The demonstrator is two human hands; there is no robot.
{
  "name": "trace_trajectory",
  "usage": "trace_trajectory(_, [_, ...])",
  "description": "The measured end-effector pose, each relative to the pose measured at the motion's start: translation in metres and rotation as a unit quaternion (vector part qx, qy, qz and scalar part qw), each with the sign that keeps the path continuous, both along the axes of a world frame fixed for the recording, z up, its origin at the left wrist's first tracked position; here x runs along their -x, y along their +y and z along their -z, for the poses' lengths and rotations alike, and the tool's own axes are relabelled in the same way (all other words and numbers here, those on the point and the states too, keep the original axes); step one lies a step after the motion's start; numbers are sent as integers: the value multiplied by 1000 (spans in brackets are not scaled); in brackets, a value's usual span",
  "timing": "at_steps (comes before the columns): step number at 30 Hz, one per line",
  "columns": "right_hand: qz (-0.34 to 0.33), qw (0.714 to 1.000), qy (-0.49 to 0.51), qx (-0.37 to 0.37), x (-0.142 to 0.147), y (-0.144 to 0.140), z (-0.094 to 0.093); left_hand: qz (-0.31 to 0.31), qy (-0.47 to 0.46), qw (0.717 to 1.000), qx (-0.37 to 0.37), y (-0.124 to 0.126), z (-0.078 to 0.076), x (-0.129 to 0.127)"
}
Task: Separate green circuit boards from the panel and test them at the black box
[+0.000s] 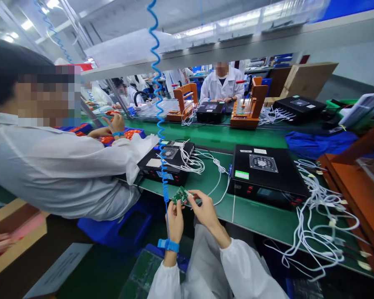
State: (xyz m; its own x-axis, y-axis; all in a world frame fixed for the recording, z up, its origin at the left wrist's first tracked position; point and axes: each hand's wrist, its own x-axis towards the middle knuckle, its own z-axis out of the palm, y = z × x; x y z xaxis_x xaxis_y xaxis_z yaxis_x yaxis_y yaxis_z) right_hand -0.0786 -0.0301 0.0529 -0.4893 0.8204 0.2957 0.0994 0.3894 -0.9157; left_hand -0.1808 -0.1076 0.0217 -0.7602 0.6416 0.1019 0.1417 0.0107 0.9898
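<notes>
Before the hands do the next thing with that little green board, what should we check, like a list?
1. Both hands grip the small green circuit board: ok, left hand and right hand pinch it by its edges.
2. Blue wrist strap on the left wrist, joined to the blue coiled cord: ok.
3. White thin cables clear of the board: cannot tell, one runs close behind the right hand.
4. Black flat tester box on the green bench mat within easy reach: ok, it looks close.
5. Board held level: not ok, it is tilted.
6. Neighbour's white sleeve out of the way: ok, it is off to the left.
</notes>
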Motion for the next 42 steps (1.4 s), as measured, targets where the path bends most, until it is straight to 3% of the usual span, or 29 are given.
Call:
trace_trajectory(5, [-17, 998, 61, 4, -15, -13, -11, 21, -23, 999, -28, 3, -16, -33])
trace_trajectory(11, [9, 996, 90, 26, -27, -13, -11, 21, -54, 996, -66, 5, -18, -48])
trace_trajectory(20, [-1, 996, 94, 8, -29, -11, -12, 2, -43, 998, -54, 1, -17, -49])
trace_trajectory(34, [-16, 997, 75, 19, -36, -7, -15, 35, -32, 998, -41, -2, -19, -46])
trace_trajectory(38, [-14, 998, 65, 23, -37, -7, -16, 31, 14, 999, -22, -4, -17, -43])
trace_trajectory(42, [-7, 998, 55, 31, -37, -8, -15, 13, 122, 992, 4, -8, -15, -37])
